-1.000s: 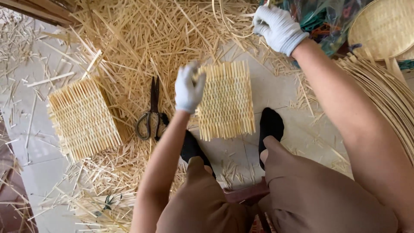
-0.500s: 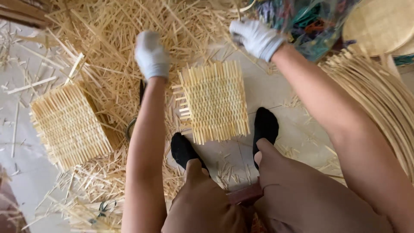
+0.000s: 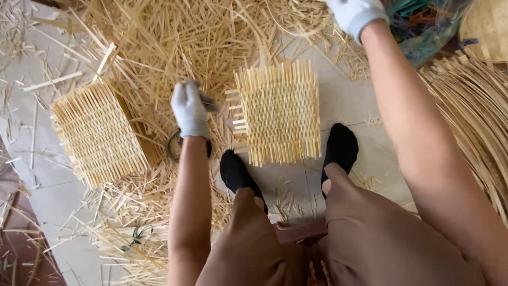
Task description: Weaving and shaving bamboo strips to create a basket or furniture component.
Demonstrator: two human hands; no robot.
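Observation:
A small woven bamboo mat (image 3: 278, 111) with loose strip ends lies on the tiled floor just ahead of my feet in black socks (image 3: 341, 148). My left hand (image 3: 190, 108), in a white glove, is down on a pair of scissors (image 3: 172, 145) to the mat's left. Only the handle loops show below my wrist, and my curled fingers hide whether they grip it. My gloved right hand (image 3: 354, 13) reaches to the top edge, close to a clear bag of coloured things (image 3: 423, 26). Its fingers are cut off by the frame.
A second woven mat (image 3: 98, 132) lies at the left on a thick litter of bamboo slivers (image 3: 174, 42). A bundle of long curved strips (image 3: 471, 111) runs down the right side. A round woven tray (image 3: 489, 26) sits at the top right.
My left hand came away from the centre mat, swung up to the left, then dropped onto the scissors. My right hand stayed up by the bag. The view shifted closer.

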